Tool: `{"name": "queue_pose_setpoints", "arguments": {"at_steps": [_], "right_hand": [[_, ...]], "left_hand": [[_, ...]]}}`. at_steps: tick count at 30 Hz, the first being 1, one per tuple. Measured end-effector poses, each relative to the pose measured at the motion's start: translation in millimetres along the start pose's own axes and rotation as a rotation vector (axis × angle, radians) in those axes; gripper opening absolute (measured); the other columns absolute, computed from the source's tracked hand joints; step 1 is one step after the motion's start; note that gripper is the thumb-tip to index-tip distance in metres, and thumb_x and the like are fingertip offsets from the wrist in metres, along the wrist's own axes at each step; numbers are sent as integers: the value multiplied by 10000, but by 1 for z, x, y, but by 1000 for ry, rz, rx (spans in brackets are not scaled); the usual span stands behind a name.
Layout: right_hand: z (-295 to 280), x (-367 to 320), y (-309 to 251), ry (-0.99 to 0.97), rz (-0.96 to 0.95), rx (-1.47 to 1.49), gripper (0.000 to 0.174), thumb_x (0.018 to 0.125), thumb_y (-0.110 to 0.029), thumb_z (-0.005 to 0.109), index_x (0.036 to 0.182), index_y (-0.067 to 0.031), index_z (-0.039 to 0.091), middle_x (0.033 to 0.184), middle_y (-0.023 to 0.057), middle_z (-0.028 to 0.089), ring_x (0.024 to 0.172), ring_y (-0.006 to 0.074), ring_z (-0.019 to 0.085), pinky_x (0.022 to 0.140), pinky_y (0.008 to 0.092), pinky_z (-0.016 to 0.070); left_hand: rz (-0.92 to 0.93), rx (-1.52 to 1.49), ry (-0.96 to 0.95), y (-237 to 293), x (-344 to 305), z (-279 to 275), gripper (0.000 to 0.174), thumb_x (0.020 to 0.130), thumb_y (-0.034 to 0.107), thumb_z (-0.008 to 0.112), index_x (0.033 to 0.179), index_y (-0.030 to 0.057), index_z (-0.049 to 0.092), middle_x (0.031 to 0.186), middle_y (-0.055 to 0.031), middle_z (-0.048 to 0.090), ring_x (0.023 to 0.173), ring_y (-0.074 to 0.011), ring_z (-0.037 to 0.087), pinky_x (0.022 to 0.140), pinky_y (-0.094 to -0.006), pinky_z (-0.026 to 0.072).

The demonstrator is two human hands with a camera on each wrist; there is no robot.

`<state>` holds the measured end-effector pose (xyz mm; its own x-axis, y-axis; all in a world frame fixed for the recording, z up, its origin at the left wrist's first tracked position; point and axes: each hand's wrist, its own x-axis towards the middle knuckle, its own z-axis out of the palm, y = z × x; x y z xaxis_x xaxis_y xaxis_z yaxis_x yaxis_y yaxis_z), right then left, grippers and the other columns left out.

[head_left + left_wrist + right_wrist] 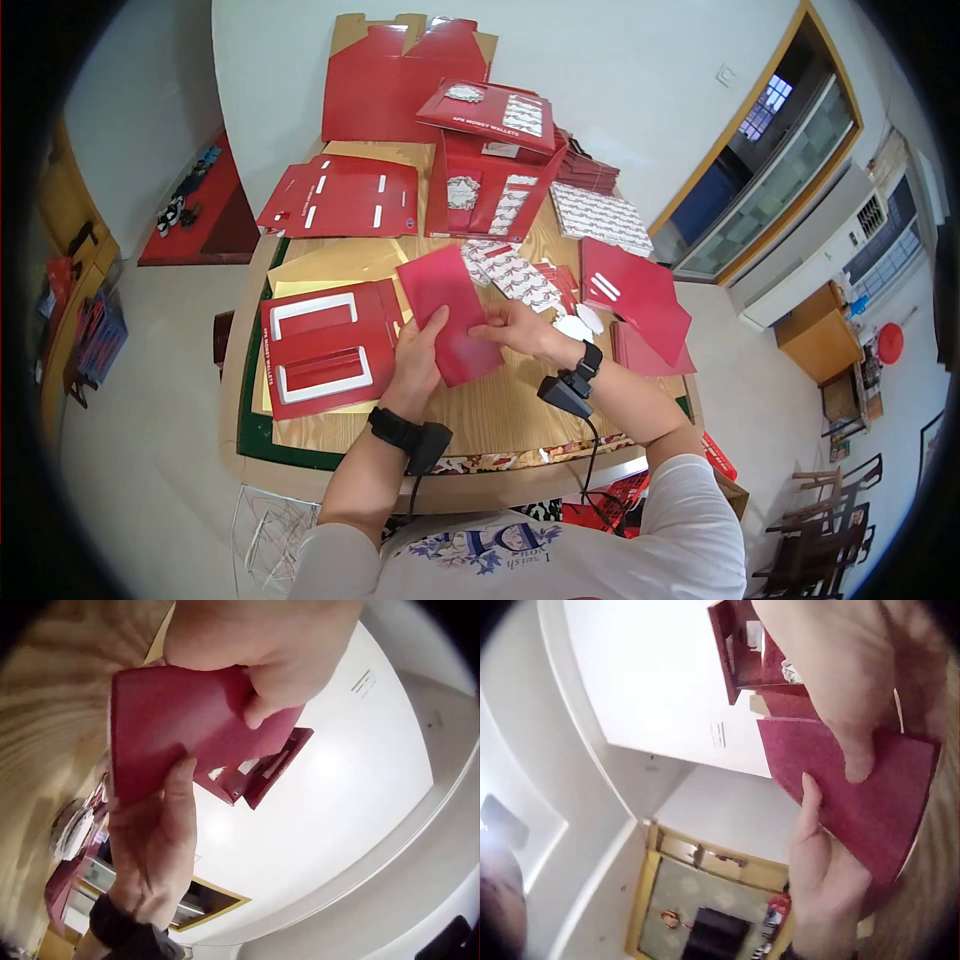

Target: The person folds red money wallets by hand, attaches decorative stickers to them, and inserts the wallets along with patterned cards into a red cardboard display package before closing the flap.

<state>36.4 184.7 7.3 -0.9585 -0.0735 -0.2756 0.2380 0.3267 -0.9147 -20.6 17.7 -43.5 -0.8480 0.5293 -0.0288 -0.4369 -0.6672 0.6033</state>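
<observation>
Both hands hold a plain dark-red paper wallet (440, 290), tilted over the table. My left hand (418, 350) grips its left edge, thumb lying on the face. At the opposite edge, my right hand (515, 328) pinches the wallet with its thumb on the face. In the left wrist view the wallet (150, 720) spans between the hands, and the fingers behind it are hidden. To the left lies a red printed cardboard sheet (330, 350) with two white-framed cutouts, on top of yellow sheets (340, 262).
A red "money wallets" box (450, 215) stands at the table's back, beside a flat red card sheet (350, 195). Patterned white cards (525, 280), white tags (573, 328), red wallets (640, 290) and a patterned stack (600, 215) lie to the right.
</observation>
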Motion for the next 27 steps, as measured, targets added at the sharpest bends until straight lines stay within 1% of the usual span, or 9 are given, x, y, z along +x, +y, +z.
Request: {"name": "queue_pose_setpoints", "arguments": {"at_steps": [5,11,14,16,17,19,22,25,27], "right_hand": [[13,-25,7,-53,-17,23,214,875,-171,608,1019,-17,647,721,-40,618,614,24,513,539,187,416],[14,-48,2,-13,101,-6,252,911,-183,554,1094,-17,605,900,3,659,769,45,589,666,191,468],[-10,-64,10,182,-158,87,223,894,-172,576,1051,-20,622,863,17,651,754,65,575,653,232,470],[-51,-77,22,578,-210,-396,323,874,-77,557,1189,-15,517,989,94,655,908,142,607,788,270,472],[-61,-90,19,674,-163,-582,358,820,-2,556,1176,-26,524,1027,135,634,979,234,603,832,313,464],[-76,-104,36,666,-12,-816,358,776,38,549,1126,-37,563,1052,169,616,1005,313,579,878,384,450],[-90,-101,85,670,-132,-1028,358,760,38,533,1103,-51,582,1087,166,600,1023,324,559,924,441,422],[-92,-101,96,669,-68,-1115,348,755,14,537,1092,-54,591,1121,135,596,1046,304,553,961,458,388],[-88,-104,84,840,-54,-1068,349,745,0,541,1083,-64,604,1133,116,596,1061,290,548,974,455,373]], "left_hand": [[-54,-3,-22,16,-9,9,226,874,112,595,1073,7,576,1037,-59,624,911,-146,603,795,-282,486],[-103,80,11,6,-9,5,223,855,123,621,1049,14,596,993,-63,639,879,-141,612,769,-280,495],[-98,173,49,3,-8,4,213,845,124,632,1024,11,610,957,-59,649,838,-135,620,740,-275,501],[-115,197,86,8,-8,5,204,837,127,641,1002,10,619,935,-57,652,813,-131,622,716,-271,503],[-121,210,104,10,-8,3,199,833,128,646,991,9,623,924,-56,654,800,-128,623,705,-269,503],[-114,227,105,2,-3,-5,188,827,129,650,969,7,627,893,-52,652,752,-126,621,661,-266,503],[-115,252,123,1,-2,-7,195,828,133,649,975,8,621,885,-47,649,751,-126,617,673,-268,499],[-112,245,164,8,-3,-4,205,830,139,645,985,8,613,889,-46,648,766,-128,616,700,-271,496],[-76,195,204,16,-3,-1,175,837,119,631,965,0,618,881,-58,647,749,-140,620,657,-278,505]]}}
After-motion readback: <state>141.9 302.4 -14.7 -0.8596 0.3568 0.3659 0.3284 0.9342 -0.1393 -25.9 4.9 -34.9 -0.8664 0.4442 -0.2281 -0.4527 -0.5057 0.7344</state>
